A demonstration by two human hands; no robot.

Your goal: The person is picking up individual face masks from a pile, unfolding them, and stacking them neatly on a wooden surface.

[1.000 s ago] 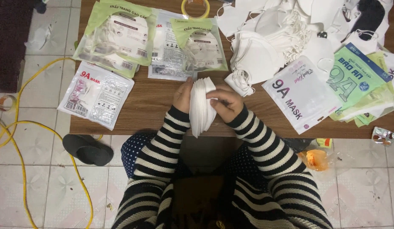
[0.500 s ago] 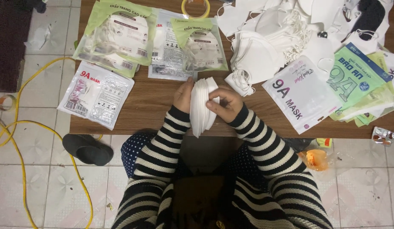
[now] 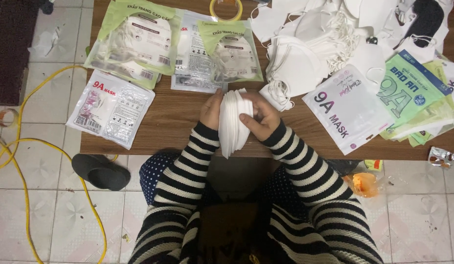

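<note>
Pinching a stack of white masks [image 3: 233,122] between both hands above the wooden table [image 3: 173,122], tiled floor [image 3: 51,205] around.

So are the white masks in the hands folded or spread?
Folded: the white masks form a flat stack on edge between left hand and right hand.

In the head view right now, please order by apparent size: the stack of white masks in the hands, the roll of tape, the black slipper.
1. stack of white masks, the largest
2. black slipper, slightly smaller, though it lies lower on the floor
3. roll of tape, the smallest, partly cropped
</note>
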